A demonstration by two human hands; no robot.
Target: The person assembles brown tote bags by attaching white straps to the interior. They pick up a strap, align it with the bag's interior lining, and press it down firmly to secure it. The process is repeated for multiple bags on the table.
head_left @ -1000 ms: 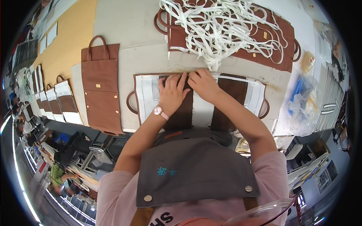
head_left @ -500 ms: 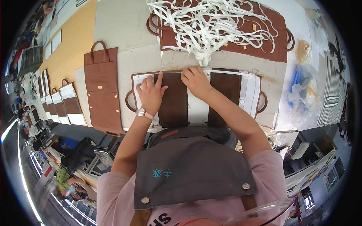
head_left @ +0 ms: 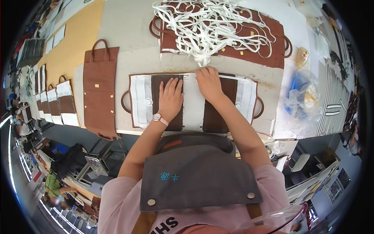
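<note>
A bag piece (head_left: 193,103) lies flat before me, its white backing crossed by two dark brown bands. Brown loop handles stick out at its left and right ends. My left hand (head_left: 170,97) rests palm down over the left dark band (head_left: 177,119), fingers stretched out and a little apart. At the far edge, near the inner side of the right dark band (head_left: 215,117), is my right hand (head_left: 210,85). Its fingers are bent and close together, and their tips are partly hidden, so I cannot make out what they grip.
Beyond the piece, a tangle of white tape (head_left: 210,29) lies on another brown bag piece (head_left: 269,46). A brown bag piece with handles (head_left: 100,85) is at left. Clear plastic bags (head_left: 306,97) and a row of grey strips (head_left: 333,105) lie at right.
My left hand has moved right onto the left dark band and its fingers have flattened. My right hand has shifted right along the far edge. The whole view has slid slightly.
</note>
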